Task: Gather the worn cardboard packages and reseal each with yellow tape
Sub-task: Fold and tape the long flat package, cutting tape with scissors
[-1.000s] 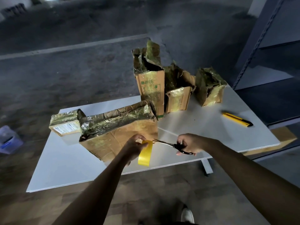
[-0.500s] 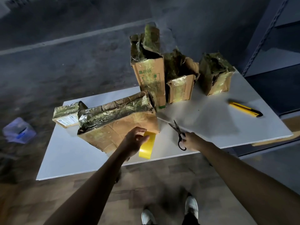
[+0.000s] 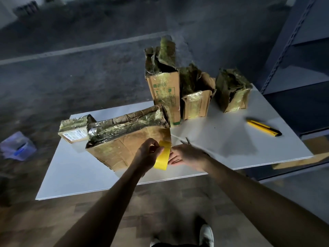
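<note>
While the left hand [image 3: 149, 154] pinches the glossy yellow tape strip [image 3: 162, 158], the right hand [image 3: 188, 156] touches its edge with relaxed fingers, beside the crumpled, film-wrapped cardboard package [image 3: 122, 146].

Just beyond the left hand [image 3: 148, 154] the cardboard package [image 3: 122, 150] is creased matt brown board under crinkled glossy film, the yellow tape strip [image 3: 162, 157] in that hand smooth and shiny, the table [image 3: 76, 175] matt white.

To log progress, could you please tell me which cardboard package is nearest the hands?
The wide, low package at the table's front edge; the left hand pinches a yellow tape strip at its right corner. The other four sit farther away.
</note>
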The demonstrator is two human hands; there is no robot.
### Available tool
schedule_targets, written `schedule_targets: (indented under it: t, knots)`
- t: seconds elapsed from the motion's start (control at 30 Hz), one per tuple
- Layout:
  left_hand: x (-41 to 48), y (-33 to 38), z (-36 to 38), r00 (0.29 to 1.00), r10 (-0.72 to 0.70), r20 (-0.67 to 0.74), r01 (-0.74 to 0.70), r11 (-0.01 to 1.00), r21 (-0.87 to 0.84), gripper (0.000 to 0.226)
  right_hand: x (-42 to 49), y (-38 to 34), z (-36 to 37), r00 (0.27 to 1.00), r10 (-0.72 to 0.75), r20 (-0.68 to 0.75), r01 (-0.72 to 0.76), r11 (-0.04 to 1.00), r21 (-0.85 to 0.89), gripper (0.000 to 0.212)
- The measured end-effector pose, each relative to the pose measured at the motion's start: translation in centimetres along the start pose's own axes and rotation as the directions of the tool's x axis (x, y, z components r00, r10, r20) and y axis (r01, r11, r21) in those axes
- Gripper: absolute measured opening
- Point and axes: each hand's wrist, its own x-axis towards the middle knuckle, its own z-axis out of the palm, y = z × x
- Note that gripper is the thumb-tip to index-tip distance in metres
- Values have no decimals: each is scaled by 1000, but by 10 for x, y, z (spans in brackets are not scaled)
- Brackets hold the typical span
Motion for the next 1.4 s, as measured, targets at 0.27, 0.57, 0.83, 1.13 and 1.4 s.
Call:
schedule_targets:
  t: [0.27,0.57,0.83,1.13,1.4]
  knots:
    - [-5,-1,-18,959,282,-39,-255,909,329,25,-2,-7,23,984,-171,-47,177,969,174,17]
    - [-16,-2,-43,912,340,-228,-269,917,294,6,-1,-26,45,962,-268,-54,271,961,53,33]
    - [-23,20,-72,985,-46,-167,46,999,-3,8,-11,-40,63,924,-380,-30,379,924,-47,24]
    - [-29,17,-79,960,255,-112,-164,842,514,11,-23,-58,75,910,-404,-89,385,906,-173,25]
    - [-30,12,-98,950,306,-61,-271,907,323,14,-27,-59,90,896,-432,-100,401,886,-235,26]
